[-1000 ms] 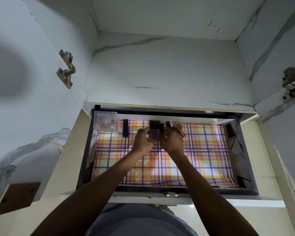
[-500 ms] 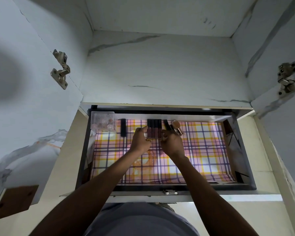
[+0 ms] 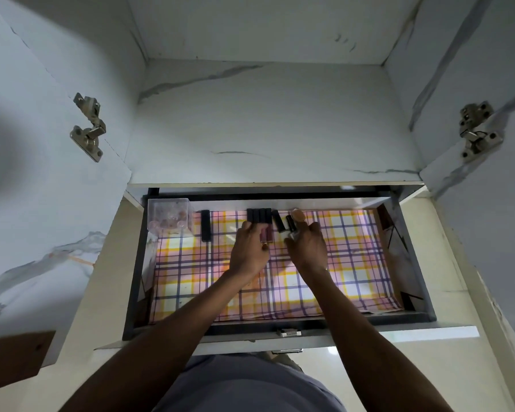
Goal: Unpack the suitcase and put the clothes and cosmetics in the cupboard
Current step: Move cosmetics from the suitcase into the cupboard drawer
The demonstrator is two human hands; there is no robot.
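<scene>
A person is standing at an open cupboard (image 3: 265, 123) with its drawer (image 3: 133, 263) pulled out, and both arms are reaching into it. The drawer floor is wearing a checked liner (image 3: 354, 263) in pink, yellow and purple.

The left hand (image 3: 249, 251) is lying over a row of lip gloss tubes (image 3: 260, 217) at the far edge of the drawer. Its fingers are resting on the tubes' near ends, and the thumb is curling in against the pinkish lower part of one tube; whether it is actually pinching a tube or only steadying the row is not clear. Four black caps are showing side by side above the fingers.

The right hand (image 3: 306, 248) is sitting just to the right of that row, fingers loosely bent, with the fingertips (image 3: 315, 227) touching a small bottle (image 3: 292, 226) with a dark cap. Whether it is gripping the bottle cannot be told. A round copper-coloured cap (image 3: 298, 215) is showing just beyond the fingers, and one more black tube (image 3: 277, 221) is lying tilted between the row and the bottle.

Further left, one single black tube (image 3: 205, 226) is lying on its own, well apart from both hands. In the far left corner one clear plastic box (image 3: 169, 215) is holding small pinkish round items, too blurred to count.

Two metal hinges are showing, the left hinge (image 3: 88, 127) on one side wall and the right hinge (image 3: 476, 130) on the other.
</scene>
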